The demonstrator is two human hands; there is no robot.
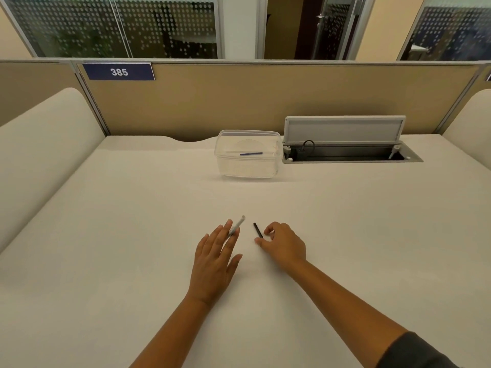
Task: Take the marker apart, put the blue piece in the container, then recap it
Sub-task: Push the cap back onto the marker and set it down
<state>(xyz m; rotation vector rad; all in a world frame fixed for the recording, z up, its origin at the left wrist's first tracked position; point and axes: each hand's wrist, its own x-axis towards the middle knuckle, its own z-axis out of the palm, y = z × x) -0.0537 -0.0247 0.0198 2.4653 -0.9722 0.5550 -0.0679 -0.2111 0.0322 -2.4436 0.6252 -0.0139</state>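
Blue piece (251,153) lies in the container (248,166) already. Your left hand (215,258) lies flat, fingers (228,235) released over the marker (237,224); your right hand (284,245) curls beside the cap (258,230) on the surface (132,235), ready for recapping.

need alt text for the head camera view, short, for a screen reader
Over a white desk, a person's left hand rests its straight fingers on a pale marker barrel, while the right hand reaches for a small black cap lying beside it. Farther back, a clear container holds a thin blue piece.
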